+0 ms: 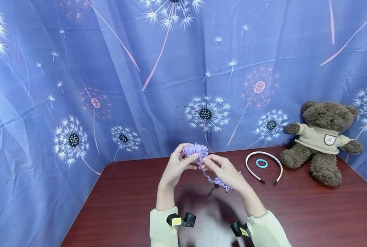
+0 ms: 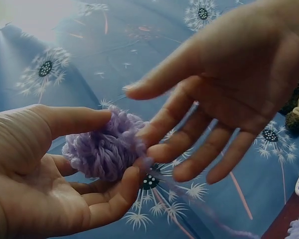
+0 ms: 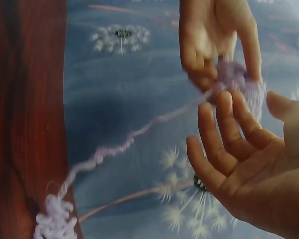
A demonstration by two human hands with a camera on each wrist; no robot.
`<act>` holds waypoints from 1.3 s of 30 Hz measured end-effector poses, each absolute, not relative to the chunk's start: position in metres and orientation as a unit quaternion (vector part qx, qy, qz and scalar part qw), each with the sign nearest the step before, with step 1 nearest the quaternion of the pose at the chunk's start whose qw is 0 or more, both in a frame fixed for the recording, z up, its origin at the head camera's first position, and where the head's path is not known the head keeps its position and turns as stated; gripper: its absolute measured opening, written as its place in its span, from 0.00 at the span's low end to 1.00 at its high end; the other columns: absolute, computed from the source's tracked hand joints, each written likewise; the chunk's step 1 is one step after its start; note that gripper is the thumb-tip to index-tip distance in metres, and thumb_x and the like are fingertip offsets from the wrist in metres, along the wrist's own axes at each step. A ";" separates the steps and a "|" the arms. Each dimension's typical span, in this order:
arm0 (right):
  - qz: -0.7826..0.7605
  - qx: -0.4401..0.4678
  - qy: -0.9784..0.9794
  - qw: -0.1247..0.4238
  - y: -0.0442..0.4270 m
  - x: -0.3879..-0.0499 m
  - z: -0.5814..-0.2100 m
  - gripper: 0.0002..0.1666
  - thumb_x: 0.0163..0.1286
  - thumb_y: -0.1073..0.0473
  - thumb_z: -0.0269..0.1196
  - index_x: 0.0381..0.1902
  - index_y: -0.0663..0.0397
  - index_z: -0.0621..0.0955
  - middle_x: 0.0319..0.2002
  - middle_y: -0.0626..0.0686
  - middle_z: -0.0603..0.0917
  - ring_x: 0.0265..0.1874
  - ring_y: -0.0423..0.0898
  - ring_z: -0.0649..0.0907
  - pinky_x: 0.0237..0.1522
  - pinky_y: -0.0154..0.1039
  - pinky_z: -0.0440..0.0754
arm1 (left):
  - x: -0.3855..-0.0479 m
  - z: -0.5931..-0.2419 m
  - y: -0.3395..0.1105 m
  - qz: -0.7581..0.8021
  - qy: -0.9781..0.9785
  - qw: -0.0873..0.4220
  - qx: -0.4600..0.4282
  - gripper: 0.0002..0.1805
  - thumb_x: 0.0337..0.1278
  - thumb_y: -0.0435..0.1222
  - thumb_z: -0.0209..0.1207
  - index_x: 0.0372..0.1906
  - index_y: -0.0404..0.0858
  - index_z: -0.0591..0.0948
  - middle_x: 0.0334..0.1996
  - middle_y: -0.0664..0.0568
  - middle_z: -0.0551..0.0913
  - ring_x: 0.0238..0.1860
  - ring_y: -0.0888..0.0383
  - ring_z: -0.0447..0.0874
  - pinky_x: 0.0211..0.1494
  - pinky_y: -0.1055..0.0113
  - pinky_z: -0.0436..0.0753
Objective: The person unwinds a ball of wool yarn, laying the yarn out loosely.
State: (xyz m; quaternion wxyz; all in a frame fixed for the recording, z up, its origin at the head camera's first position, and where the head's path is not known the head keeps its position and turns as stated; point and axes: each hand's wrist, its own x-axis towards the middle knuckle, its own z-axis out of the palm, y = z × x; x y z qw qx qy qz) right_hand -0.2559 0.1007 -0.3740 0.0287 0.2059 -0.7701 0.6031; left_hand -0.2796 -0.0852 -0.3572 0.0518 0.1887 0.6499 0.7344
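Note:
A ball of wound purple yarn is held up above the table by my left hand, between thumb and curled fingers. My right hand is just to its right. In the left wrist view that right hand has its thumb spread away, and its index and middle fingertips appear to touch the side of the ball. From the ball a crinkled yarn strand runs down to a loose, loopy purple yarn heap on the table. Part of this heap is hidden behind my right hand in the head view.
On the dark red table, a white headband lies around a light-blue ring to the right. Farther right sits a brown teddy bear in a pale sweater. A blue dandelion-print curtain hangs behind the table.

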 end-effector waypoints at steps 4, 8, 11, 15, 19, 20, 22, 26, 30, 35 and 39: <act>0.596 0.186 -0.780 0.045 0.093 -0.251 -0.373 0.14 0.72 0.59 0.58 0.43 0.67 0.79 0.31 0.62 0.84 0.28 0.37 0.81 0.30 0.28 0.79 | -0.280 -0.358 -0.083 0.729 0.652 0.064 0.200 0.23 0.61 0.25 0.56 0.61 0.30 0.68 0.41 0.52 0.78 0.36 0.64 0.82 0.37 0.70 0.86; 0.598 0.163 -0.782 0.067 0.089 -0.251 -0.374 0.12 0.69 0.60 0.61 0.41 0.66 0.79 0.27 0.62 0.81 0.22 0.38 0.77 0.23 0.29 0.74 | -0.280 -0.358 -0.083 0.720 0.652 0.088 0.222 0.27 0.62 0.25 0.55 0.67 0.31 0.67 0.48 0.48 0.77 0.42 0.64 0.81 0.42 0.71 0.86; 0.590 0.151 -0.787 0.097 0.089 -0.253 -0.376 0.09 0.68 0.62 0.61 0.38 0.65 0.80 0.28 0.60 0.82 0.24 0.38 0.78 0.26 0.28 0.75 | -0.280 -0.358 -0.084 0.714 0.649 0.102 0.241 0.30 0.63 0.25 0.54 0.70 0.31 0.64 0.54 0.38 0.76 0.45 0.65 0.81 0.46 0.71 0.85; 0.580 0.149 -0.791 0.129 0.091 -0.254 -0.377 0.07 0.68 0.65 0.60 0.37 0.65 0.81 0.30 0.60 0.84 0.25 0.33 0.77 0.30 0.27 0.76 | -0.280 -0.358 -0.088 0.711 0.644 0.106 0.262 0.30 0.64 0.25 0.53 0.71 0.29 0.62 0.57 0.36 0.76 0.45 0.65 0.82 0.48 0.71 0.85; 0.581 0.161 -0.787 0.129 0.095 -0.255 -0.377 0.09 0.69 0.63 0.60 0.39 0.66 0.82 0.31 0.61 0.84 0.26 0.29 0.77 0.32 0.27 0.77 | -0.281 -0.358 -0.092 0.720 0.640 0.091 0.254 0.27 0.66 0.26 0.52 0.69 0.28 0.64 0.47 0.50 0.81 0.40 0.64 0.85 0.44 0.71 0.85; 0.581 0.165 -0.787 0.127 0.096 -0.255 -0.377 0.10 0.70 0.62 0.59 0.39 0.66 0.82 0.31 0.61 0.85 0.27 0.29 0.77 0.32 0.27 0.78 | -0.281 -0.358 -0.093 0.723 0.638 0.086 0.249 0.27 0.66 0.27 0.51 0.68 0.28 0.64 0.45 0.53 0.82 0.39 0.63 0.86 0.43 0.71 0.85; 0.585 0.165 -0.785 0.120 0.100 -0.255 -0.376 0.11 0.70 0.61 0.60 0.39 0.65 0.83 0.31 0.61 0.85 0.28 0.32 0.80 0.32 0.29 0.79 | -0.281 -0.357 -0.096 0.732 0.634 0.080 0.236 0.27 0.66 0.27 0.51 0.68 0.27 0.63 0.41 0.58 0.82 0.36 0.62 0.87 0.40 0.71 0.85; 0.592 0.148 -0.783 0.120 0.111 -0.259 -0.377 0.12 0.70 0.60 0.60 0.40 0.65 0.83 0.31 0.62 0.85 0.29 0.33 0.81 0.32 0.29 0.79 | -0.279 -0.354 -0.103 0.753 0.618 0.069 0.213 0.26 0.68 0.28 0.49 0.68 0.28 0.62 0.41 0.59 0.84 0.34 0.60 0.88 0.38 0.71 0.85; 0.579 0.113 -0.796 0.133 0.128 -0.266 -0.380 0.13 0.71 0.59 0.59 0.41 0.66 0.83 0.30 0.59 0.86 0.29 0.32 0.81 0.36 0.26 0.79 | -0.278 -0.353 -0.111 0.772 0.598 0.065 0.205 0.22 0.68 0.28 0.47 0.65 0.30 0.65 0.40 0.58 0.85 0.33 0.59 0.88 0.38 0.69 0.86; 0.571 0.059 -0.809 0.129 0.149 -0.272 -0.381 0.18 0.73 0.55 0.58 0.45 0.66 0.83 0.29 0.51 0.86 0.30 0.31 0.82 0.39 0.25 0.81 | -0.278 -0.353 -0.120 0.777 0.582 0.076 0.226 0.18 0.67 0.26 0.46 0.58 0.40 0.71 0.41 0.57 0.84 0.34 0.58 0.88 0.39 0.66 0.87; 0.584 0.025 -0.800 0.133 0.162 -0.273 -0.380 0.20 0.73 0.55 0.57 0.47 0.70 0.81 0.24 0.36 0.82 0.29 0.27 0.80 0.40 0.22 0.80 | -0.277 -0.352 -0.124 0.754 0.592 0.098 0.266 0.18 0.66 0.25 0.47 0.54 0.46 0.74 0.42 0.54 0.83 0.36 0.58 0.88 0.40 0.65 0.88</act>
